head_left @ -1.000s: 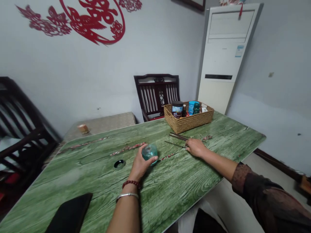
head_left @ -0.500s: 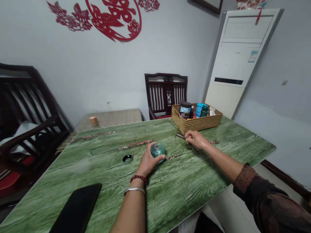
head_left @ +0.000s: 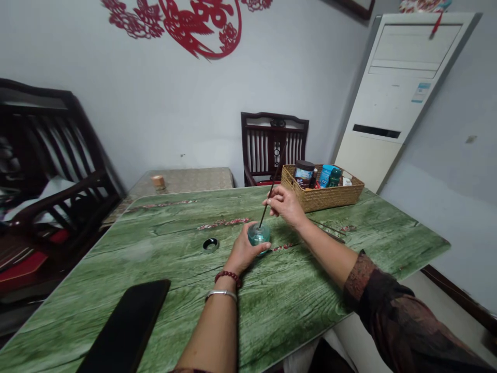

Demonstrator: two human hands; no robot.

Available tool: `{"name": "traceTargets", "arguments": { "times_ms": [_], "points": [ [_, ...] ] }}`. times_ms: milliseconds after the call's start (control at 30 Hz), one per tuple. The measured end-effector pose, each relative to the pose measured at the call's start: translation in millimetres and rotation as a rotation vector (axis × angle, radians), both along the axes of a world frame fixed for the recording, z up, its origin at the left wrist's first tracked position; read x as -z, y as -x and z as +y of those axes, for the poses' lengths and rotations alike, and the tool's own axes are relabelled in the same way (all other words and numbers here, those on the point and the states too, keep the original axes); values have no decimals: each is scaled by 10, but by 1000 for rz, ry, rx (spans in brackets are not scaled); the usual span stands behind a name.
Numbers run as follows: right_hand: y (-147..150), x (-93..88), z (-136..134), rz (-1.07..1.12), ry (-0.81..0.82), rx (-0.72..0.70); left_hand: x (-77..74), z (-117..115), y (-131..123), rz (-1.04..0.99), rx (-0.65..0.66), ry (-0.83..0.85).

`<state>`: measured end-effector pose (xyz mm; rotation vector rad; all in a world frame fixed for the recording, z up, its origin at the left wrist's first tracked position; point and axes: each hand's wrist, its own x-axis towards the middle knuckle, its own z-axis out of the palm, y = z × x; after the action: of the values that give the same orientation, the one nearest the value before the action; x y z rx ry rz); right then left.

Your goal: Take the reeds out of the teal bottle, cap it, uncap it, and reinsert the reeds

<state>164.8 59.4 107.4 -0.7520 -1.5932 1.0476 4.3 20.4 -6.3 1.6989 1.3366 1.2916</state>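
A round glass bottle [head_left: 258, 237] with teal liquid stands on the green wood-patterned table [head_left: 186, 282]. My left hand [head_left: 244, 249] is closed around its side, thumb in front. Between the fingertips of my right hand [head_left: 288, 207] is a long, thin dark diffuser stick [head_left: 274, 178]. It tilts slightly, and its lower end is at the bottle's mouth; I cannot tell how far inside it reaches. More dark sticks [head_left: 329, 232] lie on the table beyond my right forearm, partly hidden by it. A black ring-shaped cap [head_left: 210, 245] rests to the left of the bottle.
A woven basket [head_left: 330, 199] holding jars and bottles sits at the table's far right. At the near left lies a black flat slab [head_left: 126, 326], like a phone or tablet. Dark wooden chairs [head_left: 276, 140] stand behind and to the left. A white air conditioner [head_left: 376, 109] occupies the corner.
My right hand has lifted a stick off the table and brought it left, to above the bottle's mouth. My left hand keeps its hold on the bottle. The view has shifted slightly.
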Motion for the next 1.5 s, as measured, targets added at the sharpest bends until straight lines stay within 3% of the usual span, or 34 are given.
{"name": "traceTargets", "arguments": {
  "times_ms": [167,333,467,633,733,833,933,1067,1267,1500],
  "points": [
    [95,298,74,-150,18,70,-13,-10,-5,-2,0,5],
    [183,545,50,-386,-131,280,7,24,9,1,15,-5],
    [148,627,25,-476,-204,320,27,70,36,39,2,14],
    [-476,556,15,-634,-249,420,4,72,43,52,-18,48],
    [-1016,548,-52,-904,-188,541,-33,45,28,52,-26,53],
    [-1374,645,-155,-1202,-112,620,-61,25,14,31,-26,42],
    [-1483,801,-236,-1406,-96,613,-60,27,12,27,-28,30],
    [-1454,942,-282,-1504,-135,625,-26,54,26,82,-34,14],
    [-1458,950,-343,-1513,-247,591,-2,71,32,102,-28,5],
    [-1486,932,-437,-1527,-233,573,6,69,30,60,-29,4]
  ]
}}
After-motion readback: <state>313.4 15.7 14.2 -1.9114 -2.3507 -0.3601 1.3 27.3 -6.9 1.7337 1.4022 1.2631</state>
